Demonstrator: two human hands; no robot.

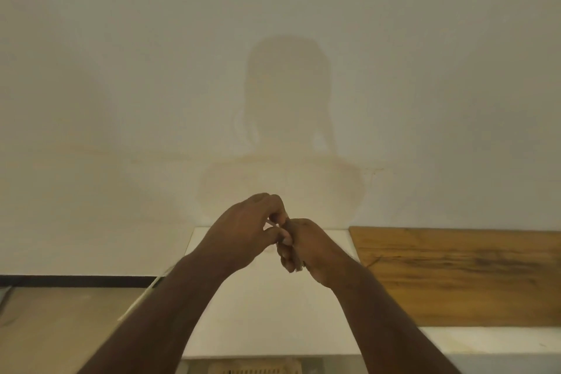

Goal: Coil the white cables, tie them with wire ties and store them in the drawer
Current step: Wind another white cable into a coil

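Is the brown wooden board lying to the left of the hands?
No, the brown wooden board lies right of both the left hand and the right hand, against the wall.

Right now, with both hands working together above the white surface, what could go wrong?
1. The left hand pinches only a thin white piece against the right hand; so small a grip may slip.
2. A white cable trails past the left forearm over the edge of the white surface; it might snag or pull loose.
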